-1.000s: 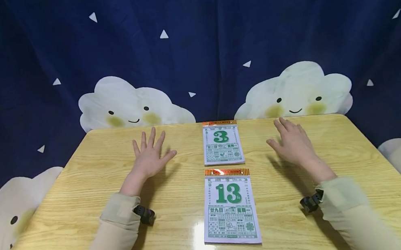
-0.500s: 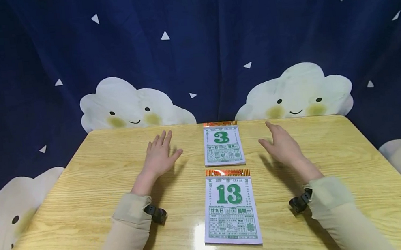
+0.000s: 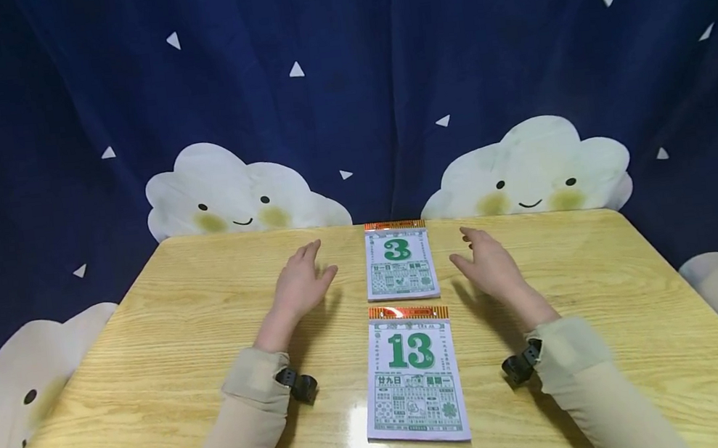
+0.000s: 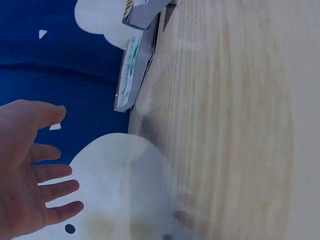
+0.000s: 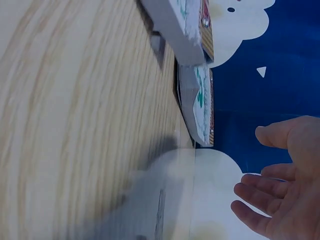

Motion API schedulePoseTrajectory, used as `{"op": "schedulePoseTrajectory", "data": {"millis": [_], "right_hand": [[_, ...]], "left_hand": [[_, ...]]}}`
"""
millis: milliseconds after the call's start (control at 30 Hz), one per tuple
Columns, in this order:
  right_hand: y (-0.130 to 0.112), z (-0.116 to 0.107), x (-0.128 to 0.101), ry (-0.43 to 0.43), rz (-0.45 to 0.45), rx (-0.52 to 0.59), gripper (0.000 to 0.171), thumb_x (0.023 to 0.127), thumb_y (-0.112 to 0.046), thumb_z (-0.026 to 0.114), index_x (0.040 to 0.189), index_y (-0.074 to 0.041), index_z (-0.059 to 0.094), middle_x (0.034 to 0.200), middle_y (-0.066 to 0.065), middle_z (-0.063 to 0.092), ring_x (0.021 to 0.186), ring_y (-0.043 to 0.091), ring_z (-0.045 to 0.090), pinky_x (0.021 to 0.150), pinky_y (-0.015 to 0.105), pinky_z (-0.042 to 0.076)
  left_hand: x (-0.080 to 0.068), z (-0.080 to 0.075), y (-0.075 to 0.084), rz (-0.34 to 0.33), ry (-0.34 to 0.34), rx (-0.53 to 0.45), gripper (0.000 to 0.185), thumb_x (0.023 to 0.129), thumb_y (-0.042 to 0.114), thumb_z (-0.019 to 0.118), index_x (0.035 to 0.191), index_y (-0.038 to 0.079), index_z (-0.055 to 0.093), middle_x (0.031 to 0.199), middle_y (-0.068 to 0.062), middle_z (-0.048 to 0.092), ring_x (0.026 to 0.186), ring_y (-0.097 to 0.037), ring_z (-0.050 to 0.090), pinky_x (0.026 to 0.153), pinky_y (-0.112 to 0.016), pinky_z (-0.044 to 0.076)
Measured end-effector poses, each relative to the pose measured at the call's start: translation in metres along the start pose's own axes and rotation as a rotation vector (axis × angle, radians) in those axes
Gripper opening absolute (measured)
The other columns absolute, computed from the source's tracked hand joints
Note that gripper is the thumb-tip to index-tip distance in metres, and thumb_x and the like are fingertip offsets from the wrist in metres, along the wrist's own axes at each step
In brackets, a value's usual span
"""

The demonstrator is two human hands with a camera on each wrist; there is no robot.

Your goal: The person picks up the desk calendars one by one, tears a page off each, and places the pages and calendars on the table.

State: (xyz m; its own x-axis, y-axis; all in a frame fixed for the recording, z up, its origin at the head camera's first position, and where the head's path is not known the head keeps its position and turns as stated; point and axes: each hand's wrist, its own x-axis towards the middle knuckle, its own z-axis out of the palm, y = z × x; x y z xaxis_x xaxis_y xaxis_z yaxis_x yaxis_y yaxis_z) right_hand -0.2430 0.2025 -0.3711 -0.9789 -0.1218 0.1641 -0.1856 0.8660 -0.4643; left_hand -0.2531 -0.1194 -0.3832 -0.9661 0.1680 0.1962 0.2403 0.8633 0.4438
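Note:
Two thick tear-off calendars lie one behind the other at the middle of the wooden table [image 3: 167,332]. The far calendar [image 3: 401,271] shows a green 3, the near calendar [image 3: 415,393] a green 13, and each has a red-and-gold top strip. To the left of the far calendar is my left hand [image 3: 300,287], raised above the table with its thumb apart from the fingers. On the other side of that calendar hovers my right hand [image 3: 491,268], its fingers slightly bent. Neither hand holds anything. In the wrist views, the left palm [image 4: 20,175] and right palm [image 5: 295,185] face inward.
A dark blue curtain [image 3: 345,94] with white triangles and smiling clouds hangs right behind the table's far edge. Black wrist cameras [image 3: 298,385] sit at both cuffs. Light glares off the table left of the near calendar.
Both hands have moved inward toward the far calendar, the left one to the right and the right one to the left. Their spread fingers have drawn closer together. The calendars stay in place.

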Motion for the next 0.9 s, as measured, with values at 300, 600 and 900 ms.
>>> {"op": "schedulePoseTrajectory", "data": {"millis": [300,600,900], "right_hand": [[-0.007,0.007,0.003,-0.011,-0.008,0.017,0.059,0.088,-0.026,0.053,0.133,0.007,0.035,0.121,0.026,0.051,0.107,0.039,0.052,0.090,0.049,0.043],[-0.014,0.016,0.004,-0.071,0.028,-0.004,0.052,0.087,-0.025,0.055,0.127,0.006,0.044,0.114,0.025,0.056,0.101,0.037,0.056,0.085,0.048,0.046],[-0.019,0.028,0.006,-0.127,0.040,-0.060,0.051,0.087,-0.026,0.057,0.124,0.007,0.048,0.111,0.023,0.059,0.100,0.036,0.057,0.086,0.047,0.046]], "left_hand": [[0.003,0.010,0.007,-0.099,0.028,-0.130,0.063,0.087,0.029,0.056,0.139,0.002,0.031,0.129,-0.019,0.047,0.115,-0.033,0.048,0.095,-0.045,0.041],[0.004,0.022,0.018,-0.153,0.053,-0.262,0.057,0.085,0.017,0.060,0.135,0.002,0.039,0.113,-0.018,0.056,0.093,-0.028,0.059,0.078,-0.039,0.049],[0.003,0.035,0.028,-0.167,-0.027,-0.272,0.041,0.087,0.025,0.060,0.119,0.000,0.056,0.103,-0.014,0.063,0.088,-0.025,0.060,0.077,-0.038,0.050]]}}
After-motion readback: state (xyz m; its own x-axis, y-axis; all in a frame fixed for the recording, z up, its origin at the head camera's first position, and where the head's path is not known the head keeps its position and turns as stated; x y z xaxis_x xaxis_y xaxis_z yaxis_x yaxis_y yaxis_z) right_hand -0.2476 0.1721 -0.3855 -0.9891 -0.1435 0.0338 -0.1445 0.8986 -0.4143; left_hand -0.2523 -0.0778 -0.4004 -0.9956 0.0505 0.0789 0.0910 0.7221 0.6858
